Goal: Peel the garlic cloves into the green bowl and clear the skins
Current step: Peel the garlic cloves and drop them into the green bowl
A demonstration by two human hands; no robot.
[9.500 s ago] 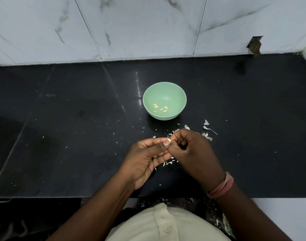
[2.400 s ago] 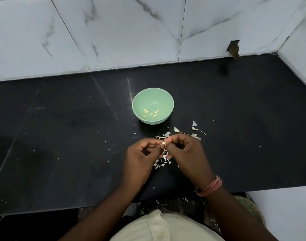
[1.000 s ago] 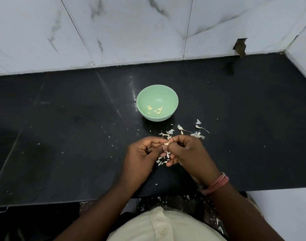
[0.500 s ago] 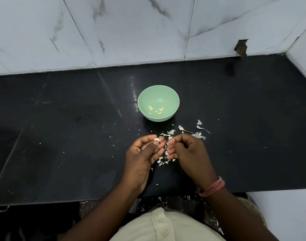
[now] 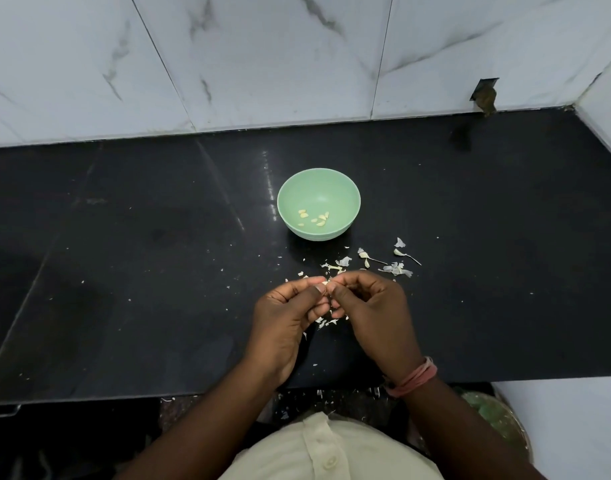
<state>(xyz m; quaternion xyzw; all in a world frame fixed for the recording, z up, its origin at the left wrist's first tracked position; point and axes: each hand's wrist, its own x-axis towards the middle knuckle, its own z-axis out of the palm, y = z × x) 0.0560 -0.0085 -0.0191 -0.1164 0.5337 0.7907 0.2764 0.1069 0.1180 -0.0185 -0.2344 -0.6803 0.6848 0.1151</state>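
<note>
A green bowl (image 5: 345,188) stands on the black counter (image 5: 124,271) with several peeled garlic cloves (image 5: 314,218) in its bottom. Just in front of it my left hand (image 5: 286,317) and my right hand (image 5: 377,313) meet fingertip to fingertip. Between them they pinch one small pale garlic clove (image 5: 324,282), mostly hidden by the fingers. White garlic skins (image 5: 397,268) lie scattered between the bowl and my hands, and more skin flakes (image 5: 326,322) sit under my fingers.
A white marble-tiled wall (image 5: 262,64) backs the counter, and a side wall (image 5: 605,109) closes it on the right. The counter's front edge (image 5: 124,396) runs just below my wrists. Fine skin flakes (image 5: 129,300) dot the counter left of my hands.
Half a second ago my hands were slightly apart with the clove in my left fingers. Now my right fingertips have closed in on the clove again.
</note>
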